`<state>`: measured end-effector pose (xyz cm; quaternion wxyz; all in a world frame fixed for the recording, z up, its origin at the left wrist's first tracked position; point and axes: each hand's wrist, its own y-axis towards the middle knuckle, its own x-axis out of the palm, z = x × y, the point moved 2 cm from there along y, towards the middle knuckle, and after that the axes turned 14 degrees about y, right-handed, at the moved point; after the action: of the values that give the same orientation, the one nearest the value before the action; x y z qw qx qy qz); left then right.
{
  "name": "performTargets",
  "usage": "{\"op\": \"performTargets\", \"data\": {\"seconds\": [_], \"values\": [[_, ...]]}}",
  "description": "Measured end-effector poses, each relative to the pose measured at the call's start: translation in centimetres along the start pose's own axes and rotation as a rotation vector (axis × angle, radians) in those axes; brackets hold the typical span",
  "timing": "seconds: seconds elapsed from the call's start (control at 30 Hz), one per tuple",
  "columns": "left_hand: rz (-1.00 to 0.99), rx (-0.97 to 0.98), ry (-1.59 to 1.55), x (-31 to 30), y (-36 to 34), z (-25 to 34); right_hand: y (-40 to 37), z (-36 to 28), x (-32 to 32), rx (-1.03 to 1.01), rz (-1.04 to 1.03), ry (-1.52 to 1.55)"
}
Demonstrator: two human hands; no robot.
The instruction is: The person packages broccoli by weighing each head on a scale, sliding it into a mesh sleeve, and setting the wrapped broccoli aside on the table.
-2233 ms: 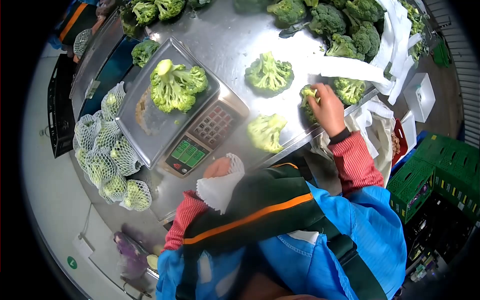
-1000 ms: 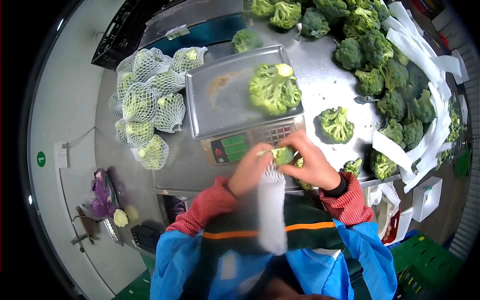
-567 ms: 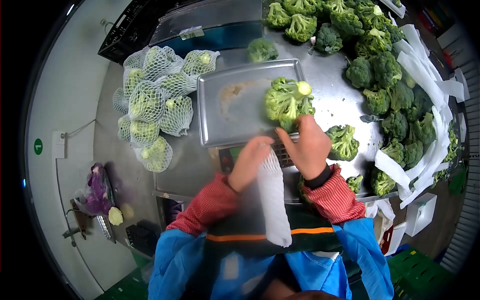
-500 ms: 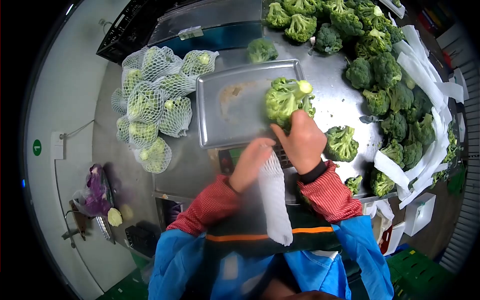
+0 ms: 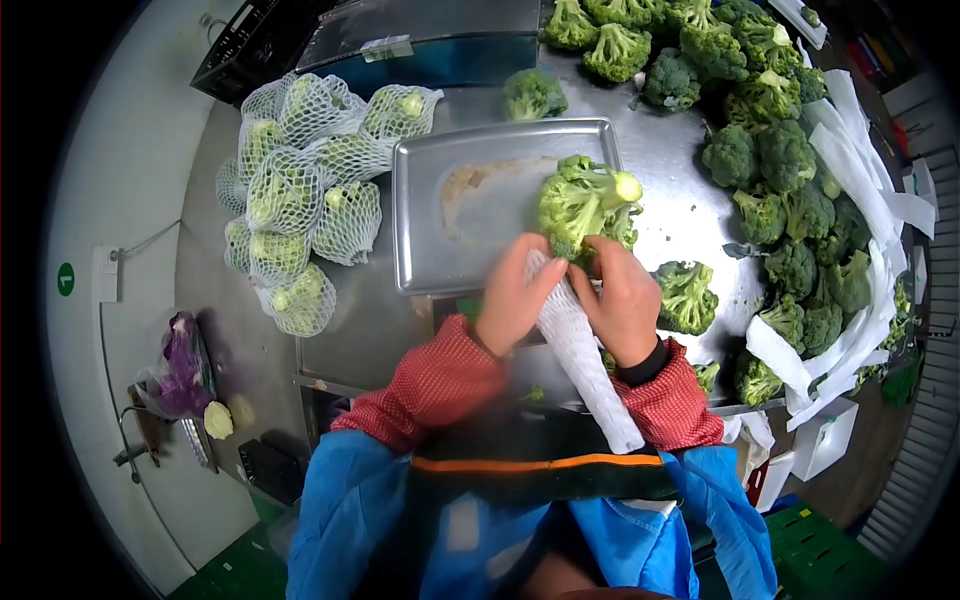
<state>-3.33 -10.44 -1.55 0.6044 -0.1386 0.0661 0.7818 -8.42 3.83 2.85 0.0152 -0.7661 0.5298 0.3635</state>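
My left hand [image 5: 513, 298] is closed around the upper end of a white mesh net sleeve [image 5: 592, 372], which hangs down slantwise toward my right sleeve. My right hand [image 5: 624, 306] has its thumb and fingers pinched at the mouth of the same net, meeting my left fingertips. Just beyond both hands a broccoli head [image 5: 582, 205] lies on the right part of a metal tray [image 5: 402, 220], its cut stem pointing right. The net's mouth is partly hidden by my fingers.
Several netted broccoli heads [image 5: 290, 190] are piled left of the tray. Loose broccoli [image 5: 785, 160] is heaped on the right beside white paper strips [image 5: 845, 180]. A single head [image 5: 533, 95] sits behind the tray, another [image 5: 686, 297] near my right hand. A metal box [image 5: 430, 50] stands at the back.
My right hand has come down from beside the broccoli to the net's mouth. My left hand has moved up and slightly right, and the net's lower end has swung right.
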Motion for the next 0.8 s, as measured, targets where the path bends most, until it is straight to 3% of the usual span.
{"op": "performTargets", "data": {"seconds": [0.13, 0.2, 0.33, 0.57, 0.8], "values": [[0.075, 0.051, 0.224, -0.4, 1.1, 1.2, 0.3, 0.1, 0.5, -0.112, 0.15, -0.015], [0.077, 0.007, 0.259, -0.4, 1.9, 1.2, 0.3, 0.2, 0.5, -0.115, 0.138, -0.025], [0.154, 0.099, 0.202, 0.0, 2.4, -1.4, 0.0, 0.1, 0.0, -0.136, 0.131, -0.02], [0.12, 0.027, -0.023, 0.1, 1.0, 0.5, 0.2, 0.3, -1.5, 0.107, 0.167, 0.084], [0.164, 0.061, 0.089, -0.6, 1.2, 1.4, 2.0, 0.2, -0.1, 0.081, 0.165, 0.078]]}}
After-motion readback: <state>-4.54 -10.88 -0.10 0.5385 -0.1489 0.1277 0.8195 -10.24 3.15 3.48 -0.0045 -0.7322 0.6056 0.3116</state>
